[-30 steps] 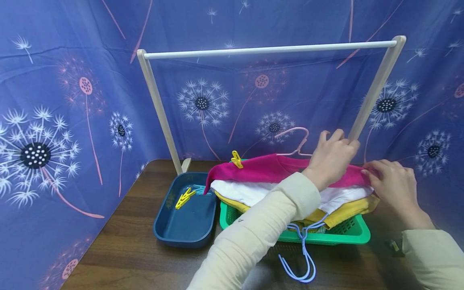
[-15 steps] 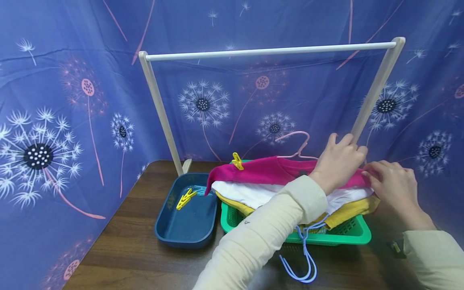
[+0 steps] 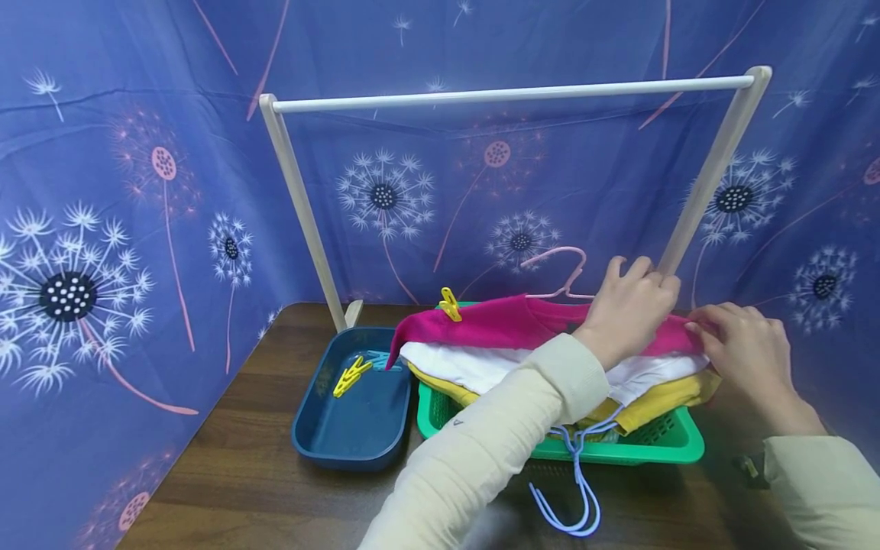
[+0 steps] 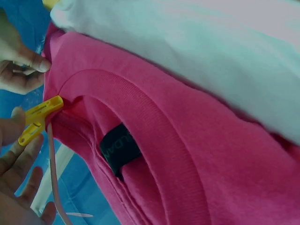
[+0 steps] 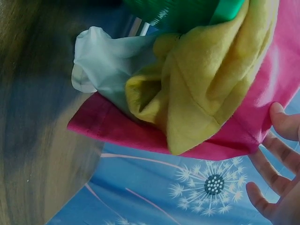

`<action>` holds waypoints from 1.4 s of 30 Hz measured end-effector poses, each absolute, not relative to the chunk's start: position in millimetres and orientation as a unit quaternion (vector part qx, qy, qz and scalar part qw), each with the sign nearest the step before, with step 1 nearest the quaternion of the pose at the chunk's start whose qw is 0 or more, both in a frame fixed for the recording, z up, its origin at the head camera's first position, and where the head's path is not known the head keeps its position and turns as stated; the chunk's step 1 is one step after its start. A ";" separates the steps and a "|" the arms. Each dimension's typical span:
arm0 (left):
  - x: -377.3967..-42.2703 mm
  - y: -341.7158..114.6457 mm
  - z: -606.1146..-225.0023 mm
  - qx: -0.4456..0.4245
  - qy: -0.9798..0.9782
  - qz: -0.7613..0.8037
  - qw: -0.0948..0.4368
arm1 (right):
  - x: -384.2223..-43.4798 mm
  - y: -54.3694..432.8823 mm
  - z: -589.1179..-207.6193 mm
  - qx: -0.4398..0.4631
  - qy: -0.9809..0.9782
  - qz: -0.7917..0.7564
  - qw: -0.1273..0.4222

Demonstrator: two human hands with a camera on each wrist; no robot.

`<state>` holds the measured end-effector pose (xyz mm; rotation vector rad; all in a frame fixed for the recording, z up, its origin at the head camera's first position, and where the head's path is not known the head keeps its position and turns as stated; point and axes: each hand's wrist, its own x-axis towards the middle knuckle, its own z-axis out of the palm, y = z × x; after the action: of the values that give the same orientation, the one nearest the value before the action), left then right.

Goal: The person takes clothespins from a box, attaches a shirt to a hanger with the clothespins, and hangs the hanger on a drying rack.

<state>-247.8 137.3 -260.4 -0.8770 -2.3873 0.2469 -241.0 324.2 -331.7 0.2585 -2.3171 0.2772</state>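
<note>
A magenta shirt with a ribbed collar lies on top of a pile of clothes, a pink hanger in its neck. My left hand is at the shirt's right shoulder. In the left wrist view its thumb and fingers pinch a yellow clothespin, whose tips are on the shirt beside the hanger. Farther right, my right hand pinches the shirt's edge between thumb and fingers. Another yellow clothespin grips the shirt's left shoulder.
White and yellow garments lie under the shirt in a green basket. Blue hangers hang over its front. Left stands a blue tray with clothespins. Behind rises a rack with a white bar.
My left hand shifts slightly right, then back left at the shirt's shoulder. The right hand keeps its place on the shirt's edge.
</note>
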 end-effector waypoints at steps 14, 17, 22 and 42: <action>-249.3 118.1 -265.3 -0.298 -0.914 0.074 0.266 | -241.0 325.1 -329.3 0.094 -0.915 0.130 0.370; -248.3 113.6 -268.8 -0.295 -0.910 0.074 0.282 | -241.4 325.1 -329.0 0.095 -0.914 0.131 0.372; -245.7 105.9 -274.0 -0.303 -0.898 0.079 0.308 | -242.0 325.3 -328.4 0.099 -0.911 0.131 0.377; -216.0 44.4 -284.3 -0.354 -0.870 0.080 0.335 | -243.4 322.9 -327.7 0.095 -0.918 0.126 0.365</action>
<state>-216.0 44.4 -284.3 -0.9226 -2.2699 0.2084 -243.4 322.9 -327.7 0.2430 -2.3595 0.3230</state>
